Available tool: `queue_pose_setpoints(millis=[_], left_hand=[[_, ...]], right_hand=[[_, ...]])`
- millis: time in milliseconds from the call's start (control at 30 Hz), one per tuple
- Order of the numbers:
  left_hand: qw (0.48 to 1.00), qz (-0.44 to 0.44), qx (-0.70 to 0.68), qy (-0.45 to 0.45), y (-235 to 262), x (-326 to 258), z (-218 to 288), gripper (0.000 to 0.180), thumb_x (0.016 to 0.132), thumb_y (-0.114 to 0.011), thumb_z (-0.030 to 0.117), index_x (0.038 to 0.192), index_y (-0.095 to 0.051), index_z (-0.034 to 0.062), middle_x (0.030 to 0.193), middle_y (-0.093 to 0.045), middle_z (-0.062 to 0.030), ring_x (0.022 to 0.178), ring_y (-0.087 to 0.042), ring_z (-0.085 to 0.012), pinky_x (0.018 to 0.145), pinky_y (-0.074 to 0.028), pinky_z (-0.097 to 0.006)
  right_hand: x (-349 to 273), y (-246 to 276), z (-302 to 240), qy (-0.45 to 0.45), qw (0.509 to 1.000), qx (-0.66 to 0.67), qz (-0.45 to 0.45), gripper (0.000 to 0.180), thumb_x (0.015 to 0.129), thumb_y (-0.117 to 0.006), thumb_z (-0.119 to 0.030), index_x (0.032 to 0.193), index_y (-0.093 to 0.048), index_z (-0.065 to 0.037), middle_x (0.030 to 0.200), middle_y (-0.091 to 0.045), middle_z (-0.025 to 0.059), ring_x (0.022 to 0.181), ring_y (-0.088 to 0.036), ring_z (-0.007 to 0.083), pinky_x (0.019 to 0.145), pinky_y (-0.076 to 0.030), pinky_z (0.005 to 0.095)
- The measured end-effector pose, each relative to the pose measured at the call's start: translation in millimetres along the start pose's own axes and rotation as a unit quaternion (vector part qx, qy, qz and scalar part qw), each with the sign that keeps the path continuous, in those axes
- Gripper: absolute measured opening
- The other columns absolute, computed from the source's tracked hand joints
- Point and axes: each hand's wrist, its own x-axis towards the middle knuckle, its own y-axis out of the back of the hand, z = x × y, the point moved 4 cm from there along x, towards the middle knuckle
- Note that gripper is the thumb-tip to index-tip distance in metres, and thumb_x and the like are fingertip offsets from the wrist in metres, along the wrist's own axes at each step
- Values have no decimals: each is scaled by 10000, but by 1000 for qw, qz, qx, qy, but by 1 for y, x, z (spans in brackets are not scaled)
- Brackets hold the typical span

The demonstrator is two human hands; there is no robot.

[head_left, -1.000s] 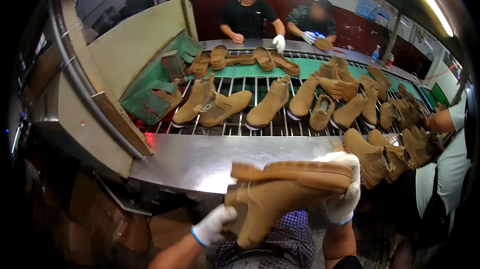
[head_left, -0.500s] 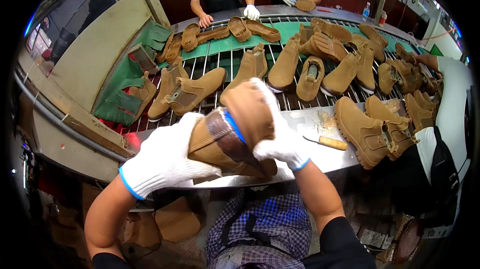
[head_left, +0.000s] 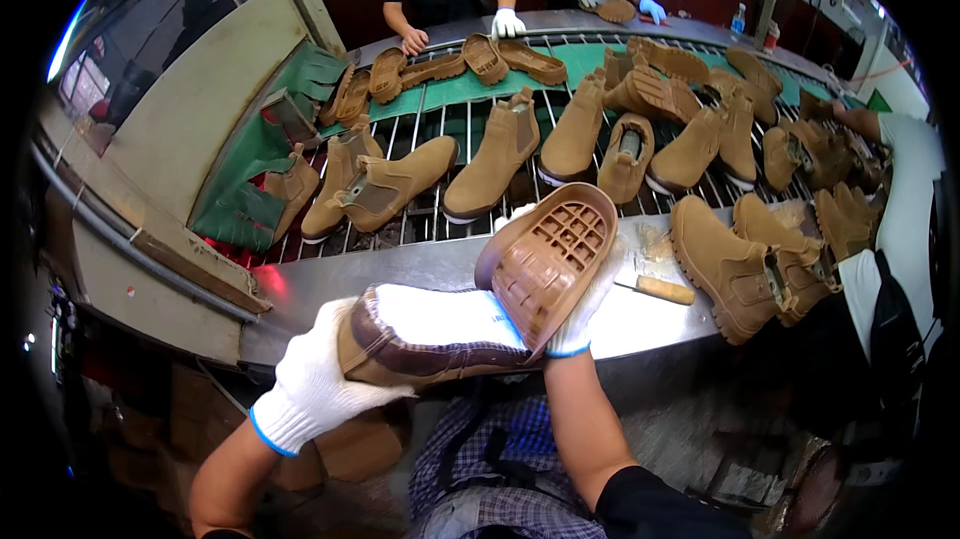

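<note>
In a white glove, my left hand (head_left: 317, 364) is closed around one end of a tan boot (head_left: 445, 367) without its sole. The boot lies bottom up, showing a white underside ringed by a dark brown band. My right hand (head_left: 590, 311), also gloved, grips a brown rubber outsole (head_left: 548, 269) from behind and below; most of its fingers are hidden. A gridded inner face of the outsole is turned up. Its lower end meets the boot's right end, while the rest slants up and away.
Behind the metal ledge (head_left: 390, 271), tan boots (head_left: 495, 159) stand on a barred conveyor (head_left: 408, 209). Loose outsoles (head_left: 485, 59) lie on green cloth. A wooden-handled tool (head_left: 660, 289) and soled boots (head_left: 720, 269) are at right. Co-workers stand across and at right.
The boot's white underside has turned into view. My right hand has tilted the outsole away, so its inner face now shows. My left hand has shifted slightly lower.
</note>
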Motion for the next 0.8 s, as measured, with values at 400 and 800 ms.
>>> queue_pose_setpoints(millis=[400, 800], left_hand=[[970, -169, 144, -101, 15, 52, 91, 833, 820, -857, 571, 1395, -471, 107, 1034, -768, -219, 868, -760, -462, 761, -613, -528], [961, -164, 205, -88, 8, 57, 117, 890, 844, -824, 641, 1426, -478, 63, 948, -764, -212, 729, -756, -444, 623, -612, -529]], right_hand=[[-44, -121, -56, 75, 817, -402, -407, 1296, 674, -961, -648, 1645, -332, -65, 1607, -436, 218, 1487, -464, 367, 1263, -352, 525], [-38, -120, -51, 76, 891, -292, -339, 892, 667, -968, -528, 1310, -565, -58, 1354, -551, 234, 1286, -578, 392, 1127, -504, 525]])
